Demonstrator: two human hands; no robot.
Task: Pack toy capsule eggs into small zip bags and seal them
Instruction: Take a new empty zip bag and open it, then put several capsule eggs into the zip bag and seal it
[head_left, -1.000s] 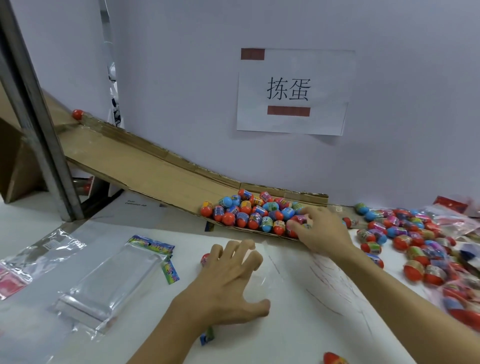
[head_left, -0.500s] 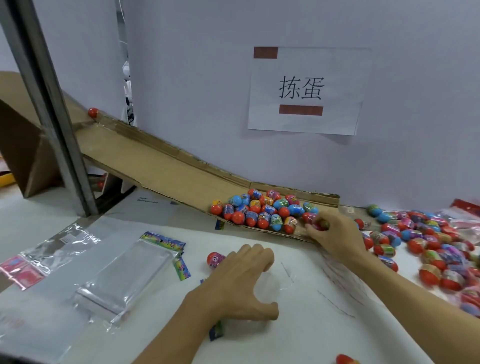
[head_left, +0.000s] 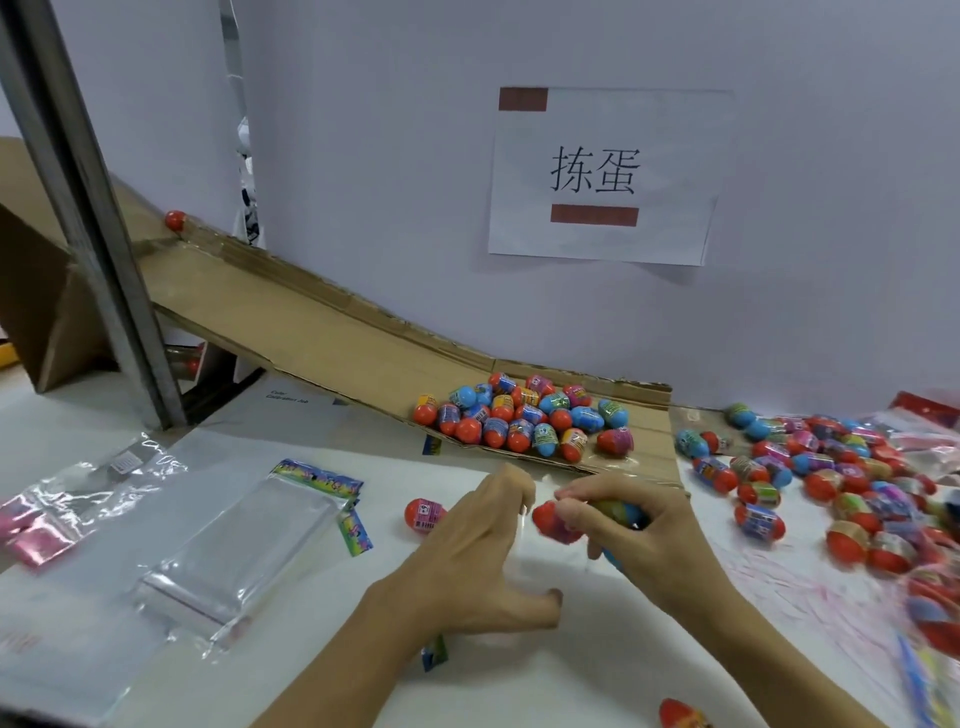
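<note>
Right hand: the right hand (head_left: 644, 525), at lower centre, has its fingers curled round a small clutch of eggs (head_left: 558, 519); a red end pokes out toward the left, and a blue one shows beneath the palm.
Left hand: the left hand (head_left: 467, 561), just left of the right one, holds a clear bag (head_left: 524, 551) with fingers and thumb spread; the film is faint, so I cannot tell how wide its mouth is.
Eggs and bag: the held eggs sit just at the left fingertips, not yet inside as far as I can see.
Supply: a heap of eggs (head_left: 524, 418) lies at the foot of the cardboard chute (head_left: 311, 332), centre; one stray egg (head_left: 423, 512) rests on the table (head_left: 519, 675) left of the hands.
Empty bags: a stack of bags (head_left: 234, 551) lies at lower left.
Done so far: on the right, a blurred spread of eggs and plastic (head_left: 841, 478) suggests some filled bags, though I cannot count them.
Left to do: judging by this, load these eggs, seal the zip, then work through the large heap that remains.
</note>
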